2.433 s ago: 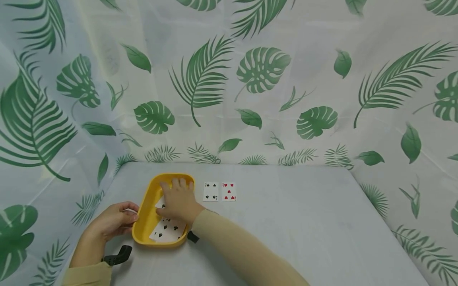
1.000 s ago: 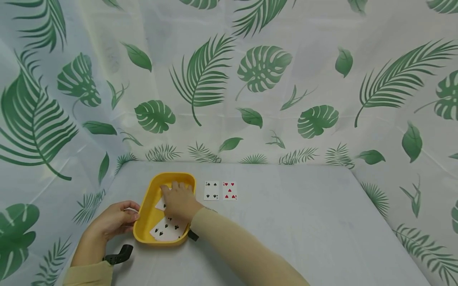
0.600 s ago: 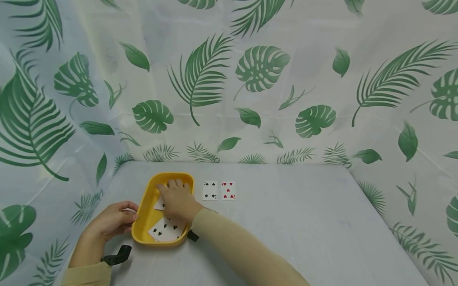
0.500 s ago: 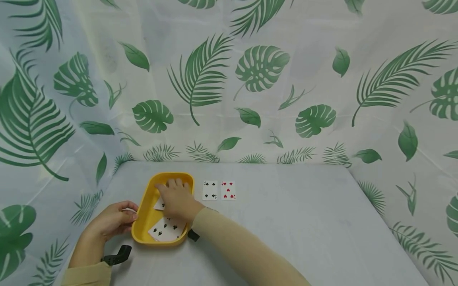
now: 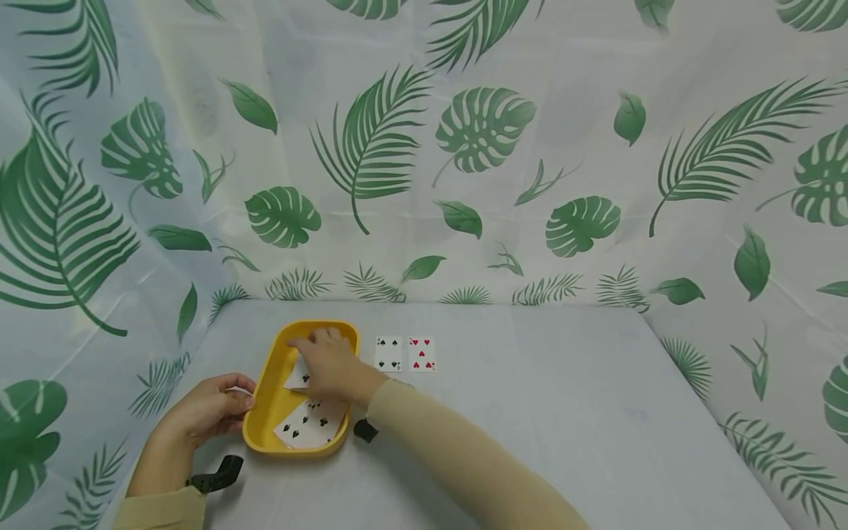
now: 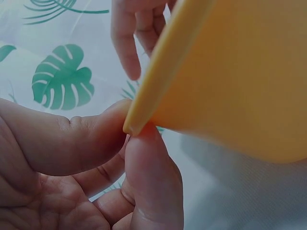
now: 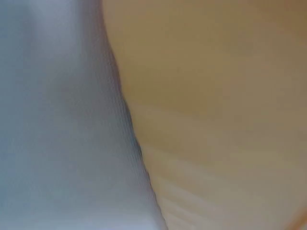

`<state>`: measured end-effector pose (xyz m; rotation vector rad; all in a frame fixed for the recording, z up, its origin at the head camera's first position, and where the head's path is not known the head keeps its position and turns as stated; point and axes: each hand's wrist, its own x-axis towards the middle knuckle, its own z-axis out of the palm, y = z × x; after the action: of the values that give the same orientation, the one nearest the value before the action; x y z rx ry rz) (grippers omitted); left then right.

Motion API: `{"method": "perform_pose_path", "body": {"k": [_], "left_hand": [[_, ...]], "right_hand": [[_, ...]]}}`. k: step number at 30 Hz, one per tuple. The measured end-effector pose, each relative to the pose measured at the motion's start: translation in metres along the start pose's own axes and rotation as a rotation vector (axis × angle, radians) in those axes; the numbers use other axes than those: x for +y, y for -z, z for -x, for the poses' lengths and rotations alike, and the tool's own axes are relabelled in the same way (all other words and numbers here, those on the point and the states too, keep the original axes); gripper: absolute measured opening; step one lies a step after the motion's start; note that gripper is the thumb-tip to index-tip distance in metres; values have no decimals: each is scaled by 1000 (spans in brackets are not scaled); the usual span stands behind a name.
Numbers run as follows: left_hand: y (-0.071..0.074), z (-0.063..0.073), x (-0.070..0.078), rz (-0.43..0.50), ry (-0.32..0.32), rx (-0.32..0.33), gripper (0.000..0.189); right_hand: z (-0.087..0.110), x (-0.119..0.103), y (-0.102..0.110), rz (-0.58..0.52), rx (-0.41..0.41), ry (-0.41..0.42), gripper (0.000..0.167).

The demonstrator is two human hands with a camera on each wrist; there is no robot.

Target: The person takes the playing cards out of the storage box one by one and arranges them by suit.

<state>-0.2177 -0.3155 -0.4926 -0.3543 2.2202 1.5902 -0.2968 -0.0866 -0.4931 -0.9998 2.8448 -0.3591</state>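
A yellow tray (image 5: pixel 261 419) lies at the left of the table with several playing cards inside. My left hand (image 5: pixel 210 406) pinches its left rim between thumb and forefinger; the left wrist view shows those fingertips (image 6: pixel 148 148) at the rim's edge. Over the far half of the tray reaches my right hand (image 5: pixel 329 364), its fingers bent down inside. A card with a club (image 5: pixel 298 375) shows partly beside that hand, and black-suited cards (image 5: pixel 308 427) overlap at the near end. Whether the right fingers hold a card I cannot tell.
Right of the tray, a four of spades (image 5: pixel 388 354) and a five of hearts (image 5: pixel 422 354) lie face up side by side on the pale table (image 5: pixel 530 412). A leaf-printed curtain (image 5: pixel 490 221) stands behind and at both sides.
My right hand has drawn slightly right and its fingers have curled more, baring more of the club card. The left hand and the tray stay where they were.
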Motion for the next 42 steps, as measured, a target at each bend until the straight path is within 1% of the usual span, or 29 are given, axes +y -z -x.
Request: {"method": "perform_pose_path", "body": {"k": [8,15,21,23,28,32,35,42], "left_hand": [[0,-1,-1,-3,0,5,27],[1,-1,-3,-2,-19,-10,28],[2,-2,-6,9,-23,-24,28],[2,-2,-6,9,-28,-29,28],[1,-1,-3,5,-19,-20,28],[1,-2,-1,1,-9,-11,29],[1,-3,-3,2,-7,-9,29],[2,-3,-4,9,-4,-3,28]], "right_hand": [[12,14,15,-27,-9,32,89],[29,34,27,-129,2,42,87],[48,49,37,-172,22,50,87],[54,55,38,-183,27,55,87],[65,70,37,-179,45,66,87],[76,83,37,-172,42,61,86],[83,93,36,-176,41,62,87],[103,118,34,-230,29,25,92]]}}
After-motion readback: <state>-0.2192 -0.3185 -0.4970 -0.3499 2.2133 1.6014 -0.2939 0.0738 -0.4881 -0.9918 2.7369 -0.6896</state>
